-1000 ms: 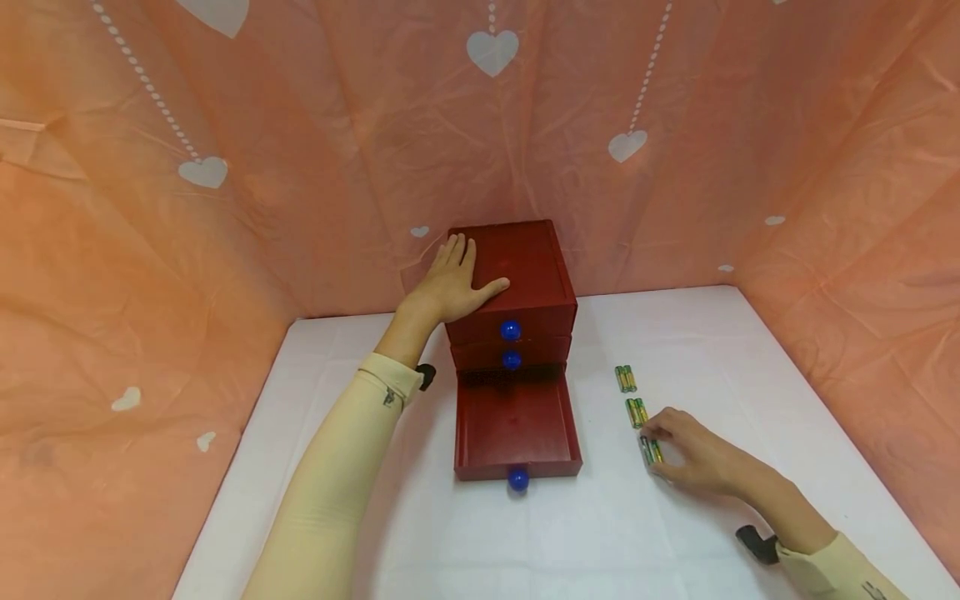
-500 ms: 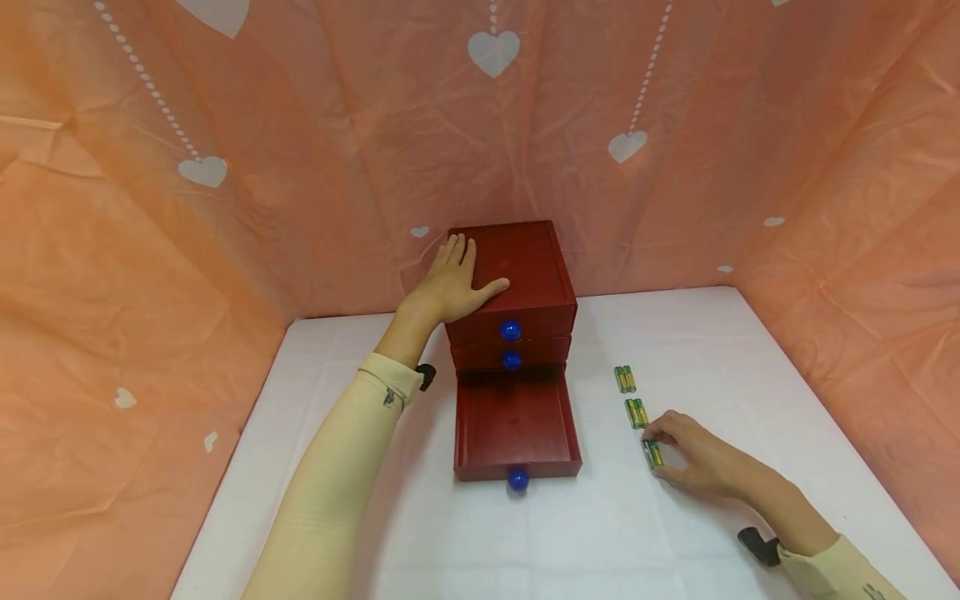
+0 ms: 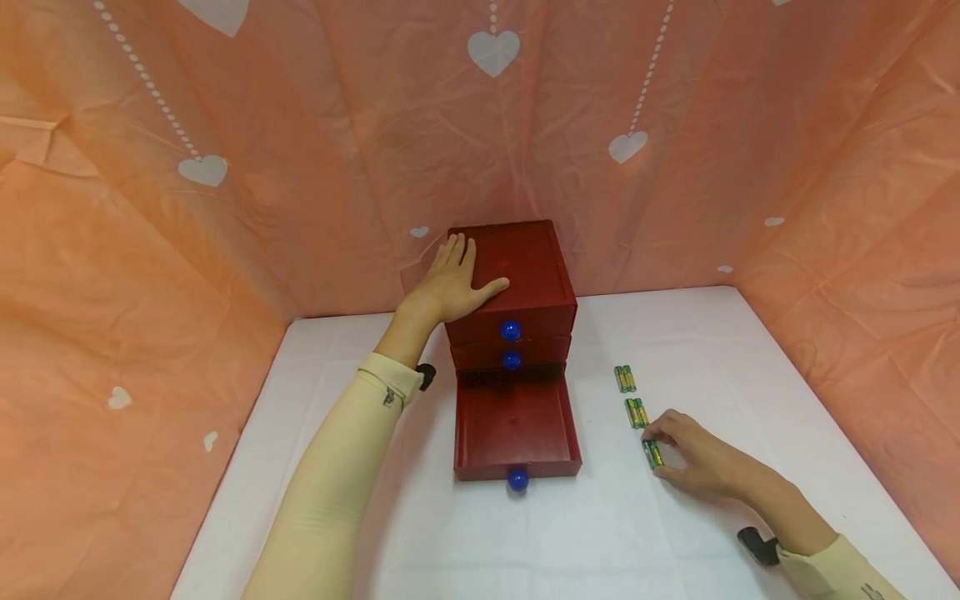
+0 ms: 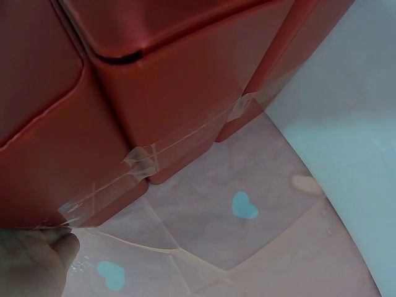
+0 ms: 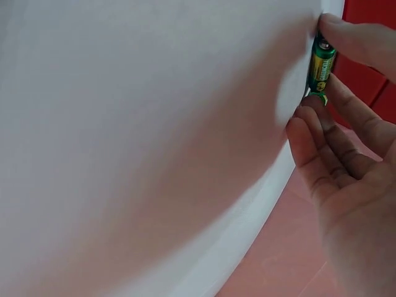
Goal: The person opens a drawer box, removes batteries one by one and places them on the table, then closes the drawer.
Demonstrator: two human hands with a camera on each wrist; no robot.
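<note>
My left hand [image 3: 450, 287] lies flat on the top left of a dark red drawer unit [image 3: 525, 258], fingers spread. Its lowest drawer [image 3: 513, 421] is pulled out, with bare floor showing; the two drawers above are closed. To the right of it, my right hand [image 3: 697, 454] pinches the nearest pair of green and yellow batteries [image 3: 653, 454] end to end, between thumb and fingers, at the white tabletop. In the right wrist view, one battery [image 5: 321, 65] shows between the thumb [image 5: 365, 43] and fingers. The left wrist view shows the unit's taped side [image 4: 173, 105].
Two more battery pairs lie in line farther back, a middle pair [image 3: 636, 413] and a far pair [image 3: 625, 379]. Blue knobs stick out from the drawers, the lowest knob [image 3: 517, 479] toward me. An orange cloth [image 3: 360, 150] with hearts surrounds the white table [image 3: 600, 533].
The nearest batteries have shifted slightly and sit closer together between my right fingers. My left hand and the drawers have stayed put.
</note>
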